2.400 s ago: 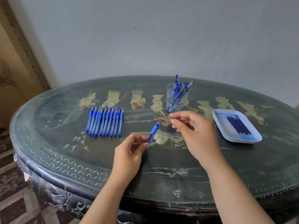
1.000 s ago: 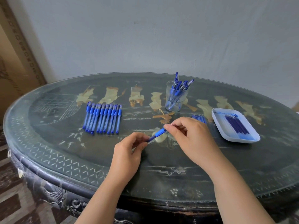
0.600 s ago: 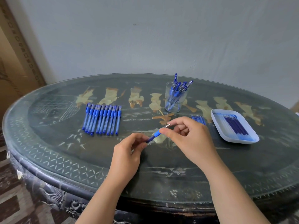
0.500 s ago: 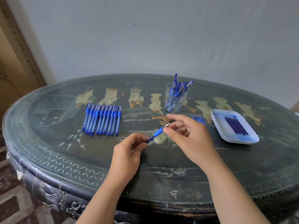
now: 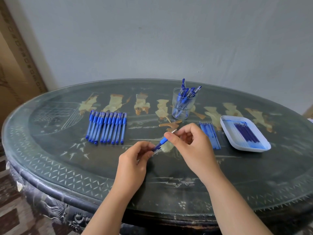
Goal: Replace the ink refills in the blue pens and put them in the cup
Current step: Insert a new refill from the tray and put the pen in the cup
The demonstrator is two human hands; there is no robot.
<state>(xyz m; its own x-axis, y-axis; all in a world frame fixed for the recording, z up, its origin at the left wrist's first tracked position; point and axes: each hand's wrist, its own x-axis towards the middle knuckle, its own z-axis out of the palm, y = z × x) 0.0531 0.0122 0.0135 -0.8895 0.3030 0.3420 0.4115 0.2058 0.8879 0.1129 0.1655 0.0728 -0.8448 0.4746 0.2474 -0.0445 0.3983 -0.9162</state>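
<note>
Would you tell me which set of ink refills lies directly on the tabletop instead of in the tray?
The lighter blue refills, lying bare on the tabletop between the right hand and the white tray; the darker refills lie inside that tray.

Left hand (image 5: 133,160) curled, pinching pen (image 5: 160,143) — right hand (image 5: 191,146) thumb, forefinger pinching its tip end.

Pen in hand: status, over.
Left hand grips pen barrel, right hand pinches its tip end. Pen not yet in cup. Nothing between hands and cup.
</note>
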